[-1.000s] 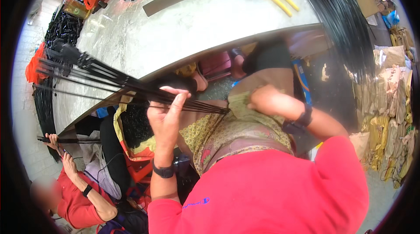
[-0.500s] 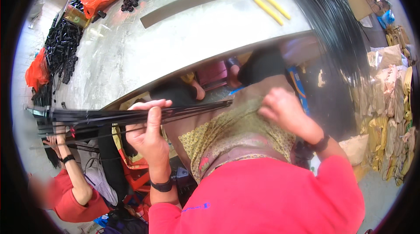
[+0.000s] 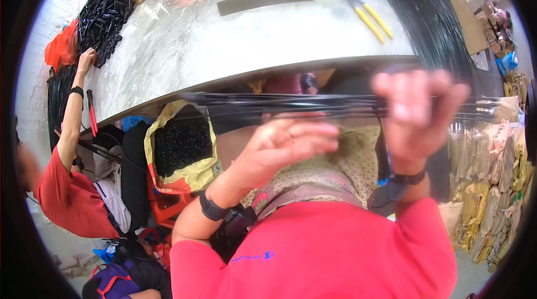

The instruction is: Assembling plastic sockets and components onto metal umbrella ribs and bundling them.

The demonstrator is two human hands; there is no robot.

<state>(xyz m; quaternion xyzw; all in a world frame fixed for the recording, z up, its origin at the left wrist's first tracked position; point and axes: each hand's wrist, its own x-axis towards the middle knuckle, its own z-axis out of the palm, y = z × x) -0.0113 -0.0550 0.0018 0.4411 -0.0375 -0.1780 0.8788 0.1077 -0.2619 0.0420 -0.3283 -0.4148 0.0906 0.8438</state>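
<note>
A bundle of thin black rods (image 3: 335,103) lies level across my lap, smeared by motion. It passes behind my right hand (image 3: 419,111), whose blurred fingers are curled round it. Just below the bundle is my left hand (image 3: 291,142), its fingers stretched out to the right. Nothing shows in that palm; whether its thumb touches the rods is hard to tell. A patterned apron cloth (image 3: 347,159) covers my lap beneath both hands.
Pliers with yellow handles (image 3: 370,22) and a dark flat strip (image 3: 265,1) lie on the pale table (image 3: 224,53). More long black rods (image 3: 430,25) hang over its right side. A co-worker's hand (image 3: 86,59) touches a black parts pile (image 3: 105,19). A yellow-edged sack (image 3: 182,181) stands left.
The bundle has shifted right; my right hand has moved up and right onto it. My left hand has moved right and its fingers have straightened. The co-worker's arm now reaches onto the table.
</note>
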